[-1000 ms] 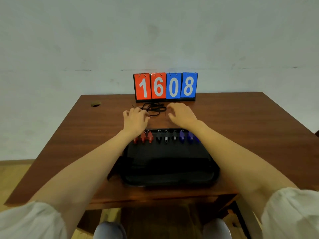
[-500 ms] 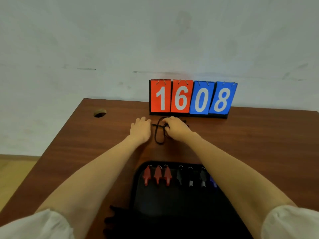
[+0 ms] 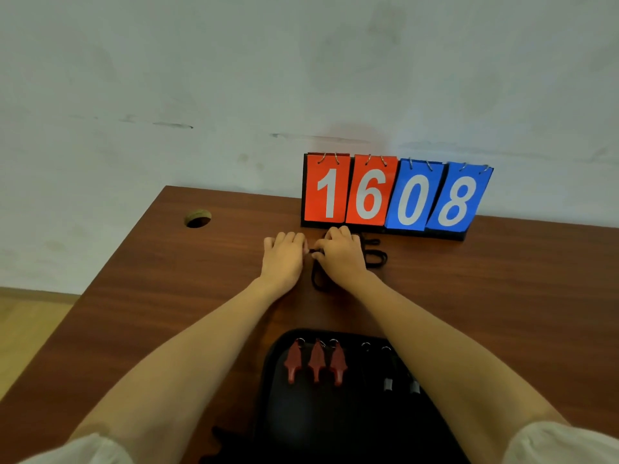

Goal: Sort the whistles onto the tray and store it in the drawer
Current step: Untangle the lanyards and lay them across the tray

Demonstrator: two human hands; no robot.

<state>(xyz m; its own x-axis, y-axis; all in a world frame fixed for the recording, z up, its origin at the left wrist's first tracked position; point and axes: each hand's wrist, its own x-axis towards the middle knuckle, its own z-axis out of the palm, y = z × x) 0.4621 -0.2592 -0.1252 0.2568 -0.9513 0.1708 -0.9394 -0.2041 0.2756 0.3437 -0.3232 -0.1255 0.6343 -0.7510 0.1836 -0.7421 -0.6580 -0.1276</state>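
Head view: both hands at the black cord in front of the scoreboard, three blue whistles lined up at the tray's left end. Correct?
Not quite. In the head view the three whistles at the left end of the tray are red, not blue. Both the left hand and right hand are at the black cord in front of the scoreboard.

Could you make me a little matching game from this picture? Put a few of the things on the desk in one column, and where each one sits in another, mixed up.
Things:
1. red whistles
2. black cords
3. scoreboard
4. round hole

Places:
A. far left part of the desk top
B. standing at the back of the desk by the wall
C. in a row on the black tray
D. on the desk under the two hands, just in front of the number cards

Pairs: 1-C, 2-D, 3-B, 4-A
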